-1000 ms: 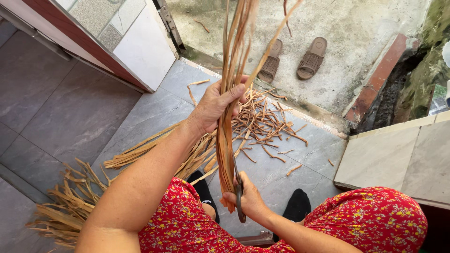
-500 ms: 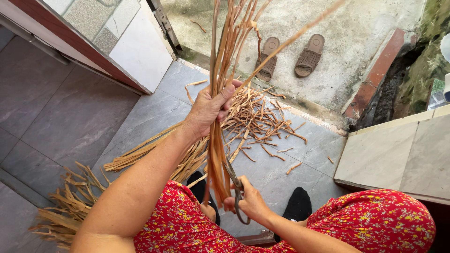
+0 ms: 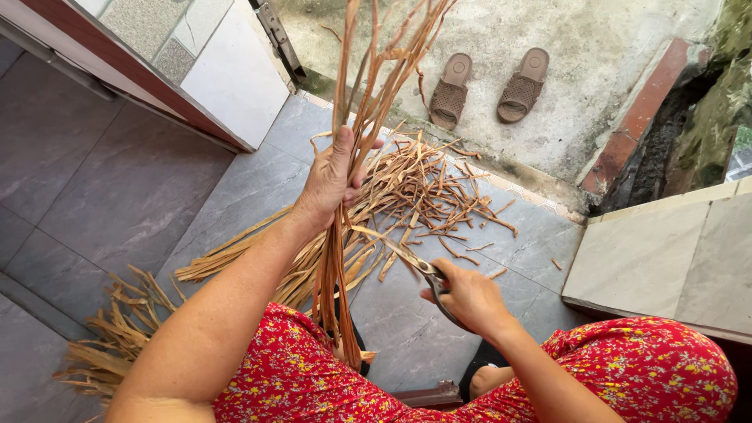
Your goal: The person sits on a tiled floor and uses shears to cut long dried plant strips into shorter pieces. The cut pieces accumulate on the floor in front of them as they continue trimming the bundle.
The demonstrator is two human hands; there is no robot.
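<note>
My left hand (image 3: pixel 333 176) grips a long bunch of dried brown plant strips (image 3: pixel 368 86), held upright so its ends rise past the top of the view and hang down over my red flowered dress. My right hand (image 3: pixel 468 298) holds a pair of scissors (image 3: pixel 427 274), blades pointing left toward the bunch, with one thin strip lying along the blades. The scissors' tips sit just right of the hanging strips, below my left hand.
A heap of cut strip pieces (image 3: pixel 431 188) lies on the grey floor tiles ahead. Longer strips (image 3: pixel 117 337) are piled at lower left. Two brown slippers (image 3: pixel 489 86) rest on the concrete beyond. A door frame (image 3: pixel 133 78) stands at left, a raised tiled ledge (image 3: pixel 658 251) at right.
My right hand has swung the scissors up and out to the right of the bunch, from low behind it. My left hand has kept its grip on the strips.
</note>
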